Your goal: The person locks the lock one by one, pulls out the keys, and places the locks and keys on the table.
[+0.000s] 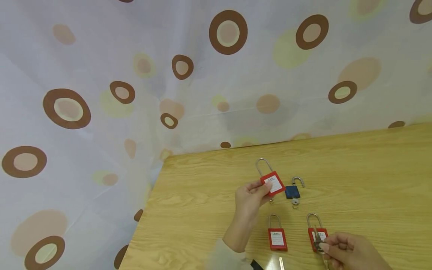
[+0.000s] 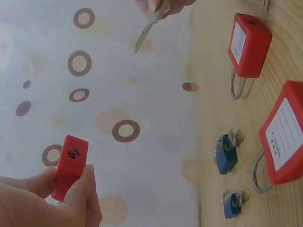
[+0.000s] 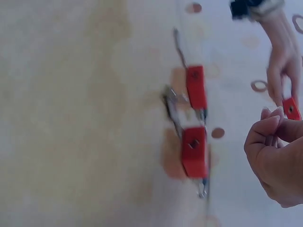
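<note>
In my left hand (image 1: pixel 251 200) I grip a red padlock (image 1: pixel 277 186) with a white label, raised over the table, its long metal shackle pointing away. The left wrist view shows the keyhole end of this red padlock (image 2: pixel 74 153), with thumb and fingers on its sides. My right hand (image 1: pixel 354 252) pinches a metal key (image 2: pixel 147 33) at the right, blade pointing outward; in the head view it overlaps a second red padlock (image 1: pixel 312 233) on the table. Another red padlock (image 1: pixel 278 240) lies to its left. In the right wrist view my right hand (image 3: pixel 279 153) has curled fingers.
A blue padlock (image 1: pixel 292 192) with its shackle swung open and a key in it lies beyond the red ones. A second blue padlock (image 2: pixel 232 205) shows in the left wrist view. A loose key (image 1: pixel 281 262) lies near the front. A patterned curtain (image 1: pixel 229 82) borders the wooden table (image 1: pixel 189 195).
</note>
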A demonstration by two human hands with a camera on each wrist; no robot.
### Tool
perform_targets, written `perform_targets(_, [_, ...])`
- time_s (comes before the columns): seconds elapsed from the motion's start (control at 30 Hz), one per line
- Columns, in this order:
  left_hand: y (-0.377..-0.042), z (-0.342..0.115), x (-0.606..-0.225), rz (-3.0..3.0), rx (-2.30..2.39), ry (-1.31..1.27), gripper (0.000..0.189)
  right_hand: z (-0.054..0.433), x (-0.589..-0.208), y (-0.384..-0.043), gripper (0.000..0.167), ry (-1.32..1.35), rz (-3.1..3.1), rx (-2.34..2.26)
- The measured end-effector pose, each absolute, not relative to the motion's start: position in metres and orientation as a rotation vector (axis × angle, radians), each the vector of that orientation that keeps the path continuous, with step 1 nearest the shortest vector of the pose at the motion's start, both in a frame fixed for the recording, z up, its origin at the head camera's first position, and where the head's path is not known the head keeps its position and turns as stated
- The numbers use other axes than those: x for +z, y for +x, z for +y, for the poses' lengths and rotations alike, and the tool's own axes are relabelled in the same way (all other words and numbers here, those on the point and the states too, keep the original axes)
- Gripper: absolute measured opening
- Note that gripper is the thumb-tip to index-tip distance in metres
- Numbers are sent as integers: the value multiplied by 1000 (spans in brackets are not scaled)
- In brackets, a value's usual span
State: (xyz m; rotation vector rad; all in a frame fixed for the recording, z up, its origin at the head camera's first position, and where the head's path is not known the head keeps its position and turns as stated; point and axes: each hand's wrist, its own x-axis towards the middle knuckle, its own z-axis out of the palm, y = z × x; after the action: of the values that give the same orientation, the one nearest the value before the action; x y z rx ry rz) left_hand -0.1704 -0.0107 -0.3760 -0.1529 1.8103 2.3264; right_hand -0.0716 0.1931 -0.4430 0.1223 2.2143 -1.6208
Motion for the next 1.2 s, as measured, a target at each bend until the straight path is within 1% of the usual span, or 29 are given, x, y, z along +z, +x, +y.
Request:
perform_targets(0.13, [-171, -18, -373, 1826, 2270, -128, 28, 214, -433, -85, 32, 39, 2315, -1575])
perform_targets(0.27, [-166, -19, -382, 1832, 2214, -114, 27, 230, -437, -102, 34, 9, 2344, -1564])
perform_targets(0.43, [-162, -17, -390, 1843, 2155, -91, 27, 242, -451, -122, 35, 105, 2464, -1494])
perform_targets(0.57, [-159, -14, -393, 1849, 2140, -117, 25, 249, -461, -133, 32, 183, 2535, -1422])
perform_targets(0.73, [-157, -12, -395, 1851, 2125, -155, 22, 255, -464, -140, 28, 282, 2500, -1411])
perform_targets(0.97, [-155, -10, -398, 1843, 2108, -125, 24, 256, -459, -146, 28, 360, 2409, -1456])
perform_targets(1.2, [-154, -7, -402, 1836, 2093, -126, 24, 258, -458, -151, 23, 372, 2417, -1399])
